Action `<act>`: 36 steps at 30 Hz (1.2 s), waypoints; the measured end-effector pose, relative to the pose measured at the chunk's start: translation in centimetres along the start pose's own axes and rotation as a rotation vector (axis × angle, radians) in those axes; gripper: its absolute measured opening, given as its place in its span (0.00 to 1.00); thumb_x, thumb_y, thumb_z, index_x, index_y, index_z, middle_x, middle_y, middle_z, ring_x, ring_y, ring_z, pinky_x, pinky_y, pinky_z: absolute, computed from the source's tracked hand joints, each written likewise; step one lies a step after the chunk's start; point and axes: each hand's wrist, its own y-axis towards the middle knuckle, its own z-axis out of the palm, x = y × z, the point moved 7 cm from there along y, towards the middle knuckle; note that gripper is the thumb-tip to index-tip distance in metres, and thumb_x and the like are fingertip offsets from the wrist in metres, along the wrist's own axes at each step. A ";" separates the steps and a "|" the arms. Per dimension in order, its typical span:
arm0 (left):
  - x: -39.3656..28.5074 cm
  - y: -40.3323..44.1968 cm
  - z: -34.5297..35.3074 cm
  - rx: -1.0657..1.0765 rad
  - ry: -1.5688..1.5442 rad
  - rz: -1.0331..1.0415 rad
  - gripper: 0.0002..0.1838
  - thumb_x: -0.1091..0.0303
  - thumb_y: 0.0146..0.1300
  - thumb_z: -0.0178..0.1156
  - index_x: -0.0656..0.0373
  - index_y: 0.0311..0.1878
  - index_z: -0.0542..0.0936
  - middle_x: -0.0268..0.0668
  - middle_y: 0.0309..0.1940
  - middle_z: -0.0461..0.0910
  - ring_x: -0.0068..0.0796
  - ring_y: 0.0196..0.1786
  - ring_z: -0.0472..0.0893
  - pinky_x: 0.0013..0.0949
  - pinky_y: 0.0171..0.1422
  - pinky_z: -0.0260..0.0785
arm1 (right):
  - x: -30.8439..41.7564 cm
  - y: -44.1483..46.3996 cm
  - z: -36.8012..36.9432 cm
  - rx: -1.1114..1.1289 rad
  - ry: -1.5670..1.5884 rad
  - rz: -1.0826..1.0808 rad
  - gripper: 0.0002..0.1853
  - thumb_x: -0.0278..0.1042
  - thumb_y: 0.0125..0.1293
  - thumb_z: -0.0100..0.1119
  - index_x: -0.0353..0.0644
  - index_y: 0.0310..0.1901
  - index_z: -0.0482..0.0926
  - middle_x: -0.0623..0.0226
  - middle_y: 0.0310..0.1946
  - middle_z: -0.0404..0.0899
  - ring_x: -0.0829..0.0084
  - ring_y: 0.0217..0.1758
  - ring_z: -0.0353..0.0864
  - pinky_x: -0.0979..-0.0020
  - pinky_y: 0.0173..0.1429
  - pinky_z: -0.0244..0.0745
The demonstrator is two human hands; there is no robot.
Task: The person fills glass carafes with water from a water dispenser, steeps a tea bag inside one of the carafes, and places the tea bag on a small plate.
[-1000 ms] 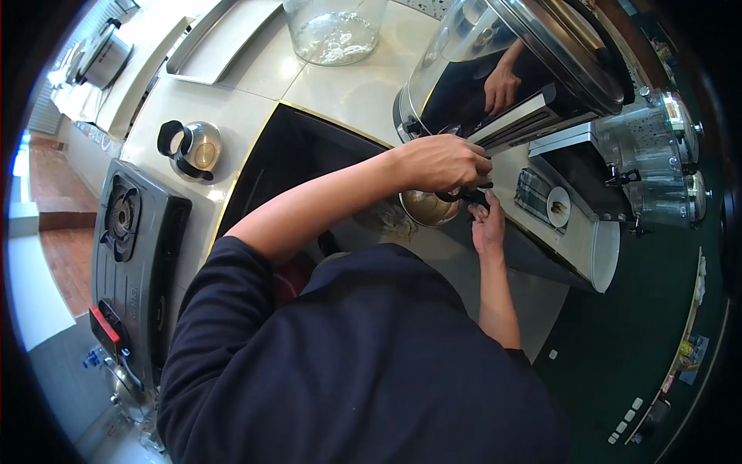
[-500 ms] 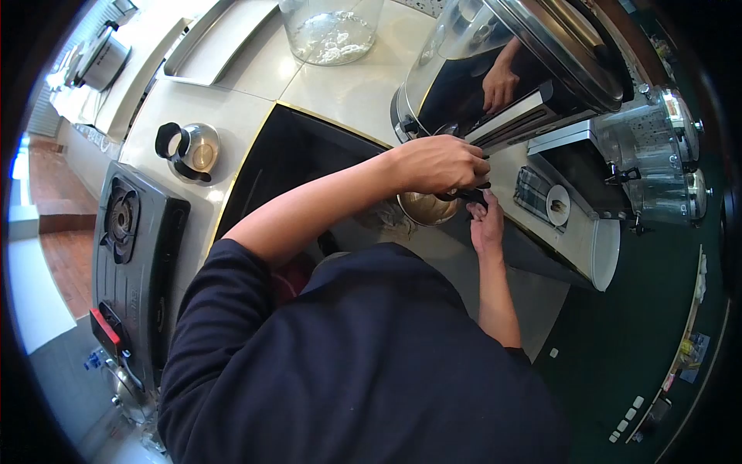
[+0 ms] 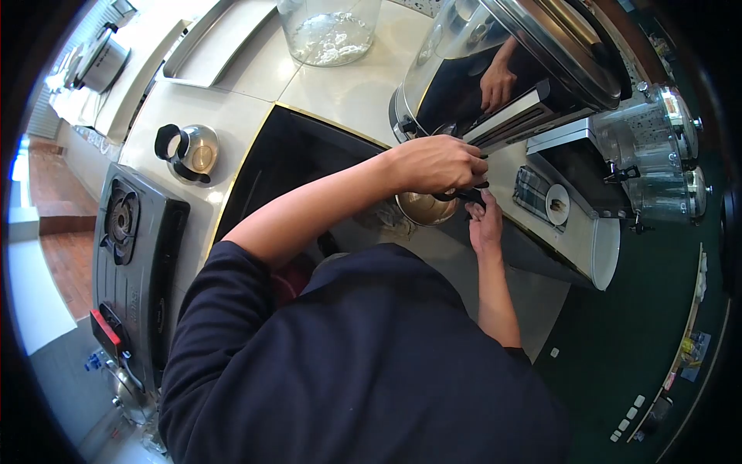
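Note:
My left hand (image 3: pixel 439 164) reaches across from the left, closed with its fingers curled down beside the large steel-and-clear container. What those fingers grip is hidden under the knuckles. Just below is a round metal pot (image 3: pixel 427 209) with a shiny inside, partly covered by the left hand. A black handle (image 3: pixel 468 195) sticks out to the pot's right. My right hand (image 3: pixel 485 220) comes from below with its fingers closed around that handle's end. The large container (image 3: pixel 433 85) with a steel lid stands right behind both hands, and its dark side mirrors a hand.
A black recess (image 3: pixel 301 155) with a gold edge lies left of the hands. A small metal jug (image 3: pixel 202 148) and a gas stove (image 3: pixel 135 247) stand further left. Behind are a clear tub with white powder (image 3: pixel 332 39) and a tray (image 3: pixel 212 46). Clear dispensers (image 3: pixel 657 155) stand right.

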 end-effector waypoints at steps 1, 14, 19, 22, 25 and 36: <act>0.1 0.0 0.1 -0.012 -0.006 0.000 0.07 0.68 0.58 0.67 0.62 0.28 0.85 0.37 0.41 0.84 0.42 0.49 0.85 0.43 0.57 0.84 | 0.0 0.0 0.1 0.014 0.000 0.004 0.10 0.32 0.78 0.67 0.48 0.55 0.78 0.80 0.41 0.74 0.86 0.29 0.62 0.76 0.40 0.67; 0.1 0.0 0.0 -0.008 -0.019 -0.031 0.08 0.68 0.60 0.66 0.62 0.30 0.85 0.37 0.42 0.84 0.42 0.50 0.85 0.43 0.58 0.83 | 0.0 -0.5 0.2 -0.026 -0.018 0.009 0.06 0.34 0.78 0.67 0.47 0.47 0.79 0.81 0.33 0.68 0.86 0.29 0.61 0.75 0.40 0.65; 0.2 -0.1 0.3 0.012 -0.012 -0.018 0.14 0.66 0.59 0.71 0.60 0.47 0.87 0.37 0.42 0.82 0.41 0.52 0.85 0.44 0.55 0.82 | 0.2 -0.3 0.3 0.005 -0.101 -0.006 0.11 0.42 0.78 0.69 0.48 0.44 0.77 0.84 0.23 0.57 0.84 0.28 0.63 0.70 0.50 0.76; 0.2 -0.1 0.3 0.016 0.000 -0.021 0.15 0.66 0.58 0.72 0.61 0.47 0.87 0.36 0.42 0.82 0.41 0.52 0.85 0.44 0.56 0.82 | 0.1 -0.4 0.3 -0.027 -0.017 -0.007 0.06 0.35 0.78 0.69 0.48 0.47 0.79 0.81 0.35 0.69 0.86 0.29 0.62 0.74 0.40 0.65; 0.2 -0.1 0.3 0.028 0.003 -0.028 0.16 0.65 0.57 0.72 0.61 0.48 0.87 0.36 0.42 0.82 0.41 0.52 0.85 0.44 0.56 0.83 | 0.1 -0.6 0.4 -0.058 -0.029 -0.010 0.06 0.35 0.78 0.69 0.49 0.47 0.79 0.81 0.36 0.69 0.86 0.30 0.62 0.74 0.41 0.65; 0.2 -0.1 0.3 0.031 0.002 -0.020 0.14 0.66 0.60 0.69 0.60 0.48 0.87 0.36 0.42 0.82 0.41 0.51 0.85 0.44 0.56 0.82 | 0.1 -0.3 0.3 0.014 -0.090 -0.018 0.11 0.42 0.77 0.70 0.51 0.40 0.77 0.84 0.23 0.57 0.84 0.28 0.62 0.70 0.49 0.75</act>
